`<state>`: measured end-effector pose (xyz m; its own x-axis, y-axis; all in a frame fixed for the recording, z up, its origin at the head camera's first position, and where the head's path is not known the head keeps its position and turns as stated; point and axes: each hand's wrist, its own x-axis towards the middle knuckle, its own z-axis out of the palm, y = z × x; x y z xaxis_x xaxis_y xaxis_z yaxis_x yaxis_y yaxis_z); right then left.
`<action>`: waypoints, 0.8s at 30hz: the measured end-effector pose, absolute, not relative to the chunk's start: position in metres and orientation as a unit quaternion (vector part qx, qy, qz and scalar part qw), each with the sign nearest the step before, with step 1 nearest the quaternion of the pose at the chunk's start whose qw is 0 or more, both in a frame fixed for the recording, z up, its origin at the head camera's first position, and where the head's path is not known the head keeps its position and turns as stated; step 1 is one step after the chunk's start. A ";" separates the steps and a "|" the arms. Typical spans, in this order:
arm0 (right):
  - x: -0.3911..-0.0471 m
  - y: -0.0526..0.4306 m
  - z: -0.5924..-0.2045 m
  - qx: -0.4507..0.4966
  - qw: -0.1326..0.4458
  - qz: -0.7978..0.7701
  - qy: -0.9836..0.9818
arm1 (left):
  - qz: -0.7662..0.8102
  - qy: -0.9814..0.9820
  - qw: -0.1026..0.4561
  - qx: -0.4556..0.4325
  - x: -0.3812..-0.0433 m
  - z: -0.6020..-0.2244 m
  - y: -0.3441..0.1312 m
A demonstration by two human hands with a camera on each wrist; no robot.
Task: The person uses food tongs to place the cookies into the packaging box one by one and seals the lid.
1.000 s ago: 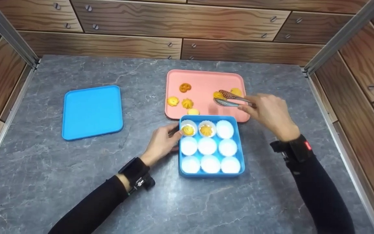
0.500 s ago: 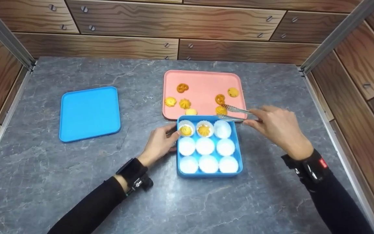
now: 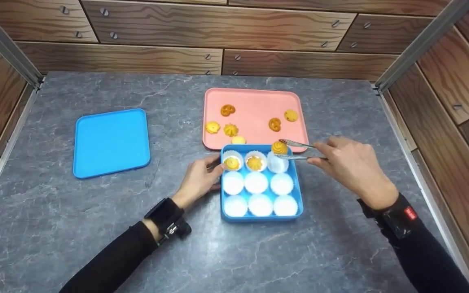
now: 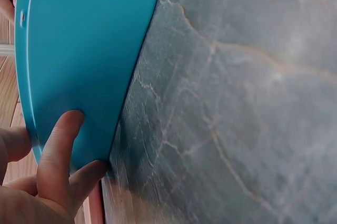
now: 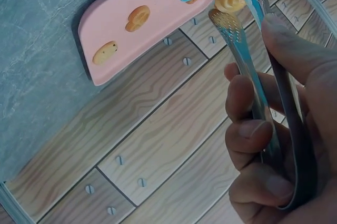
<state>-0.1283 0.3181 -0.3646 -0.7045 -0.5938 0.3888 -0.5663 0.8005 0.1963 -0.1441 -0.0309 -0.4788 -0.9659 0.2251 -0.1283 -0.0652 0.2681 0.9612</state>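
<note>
Tongs point(image 5: 244, 55) gripped by the right hand point(image 3: 350, 167) held a swirled cookie point(image 3: 279, 148) near a paper cup point(image 3: 278, 165); the left hand point(image 3: 199, 179) grasped the blue box point(image 3: 259, 219).

Can read no word, number, brand or sign in any view. Can see, on the broad black right-wrist band point(image 3: 395, 224), a small, bright red rectangular label point(image 3: 410, 213); bears pale marks like lettering, too small and blurred in the head view to make out.
</note>
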 end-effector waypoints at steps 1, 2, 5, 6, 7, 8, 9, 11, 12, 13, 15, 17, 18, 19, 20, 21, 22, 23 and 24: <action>-0.128 0.317 -0.365 0.317 0.223 -0.035 -0.921 | 0.604 0.786 0.120 0.050 -0.144 -0.479 -0.031; -0.127 0.316 -0.365 0.320 0.224 -0.042 -0.920 | 0.603 0.787 0.119 0.050 -0.144 -0.480 -0.031; -0.125 0.313 -0.366 0.323 0.229 -0.061 -0.916 | 0.611 0.781 0.125 0.046 -0.144 -0.480 -0.031; -0.124 0.312 -0.366 0.323 0.230 -0.066 -0.915 | 0.612 0.779 0.126 0.045 -0.144 -0.480 -0.031; -0.124 0.311 -0.367 0.324 0.231 -0.072 -0.914 | 0.613 0.778 0.128 0.044 -0.144 -0.480 -0.031; -0.123 0.310 -0.367 0.325 0.231 -0.077 -0.914 | 0.614 0.777 0.130 0.044 -0.144 -0.479 -0.030; -0.122 0.309 -0.367 0.326 0.230 -0.080 -0.913 | 0.616 0.776 0.131 0.044 -0.144 -0.479 -0.030; -0.122 0.307 -0.367 0.329 0.228 -0.087 -0.912 | 0.616 0.775 0.132 0.047 -0.144 -0.479 -0.030; -0.123 0.306 -0.367 0.331 0.226 -0.090 -0.912 | 0.616 0.775 0.132 0.047 -0.144 -0.479 -0.030; -0.123 0.305 -0.367 0.332 0.225 -0.092 -0.911 | 0.616 0.775 0.131 0.048 -0.144 -0.479 -0.030; -0.125 0.303 -0.366 0.334 0.223 -0.095 -0.911 | 0.614 0.777 0.130 0.049 -0.144 -0.479 -0.030; -0.127 0.301 -0.365 0.339 0.223 -0.098 -0.909 | 0.611 0.779 0.130 0.048 -0.144 -0.479 -0.030; -0.128 0.300 -0.365 0.341 0.223 -0.099 -0.908 | 0.610 0.780 0.130 0.046 -0.144 -0.479 -0.030; -0.129 0.298 -0.364 0.344 0.222 -0.101 -0.907 | 0.609 0.781 0.129 0.046 -0.144 -0.479 -0.030; -0.130 0.297 -0.364 0.346 0.220 -0.103 -0.906 | 0.609 0.781 0.129 0.045 -0.144 -0.479 -0.030; -0.131 0.296 -0.364 0.347 0.218 -0.106 -0.906 | 0.610 0.781 0.128 0.044 -0.144 -0.479 -0.030; -0.132 0.294 -0.363 0.348 0.215 -0.110 -0.906 | 0.611 0.780 0.127 0.045 -0.144 -0.480 -0.030; -0.132 0.293 -0.363 0.348 0.212 -0.116 -0.906 | 0.612 0.780 0.127 0.044 -0.144 -0.480 -0.030; -0.133 0.291 -0.363 0.348 0.207 -0.120 -0.906 | 0.613 0.779 0.126 0.043 -0.144 -0.480 -0.030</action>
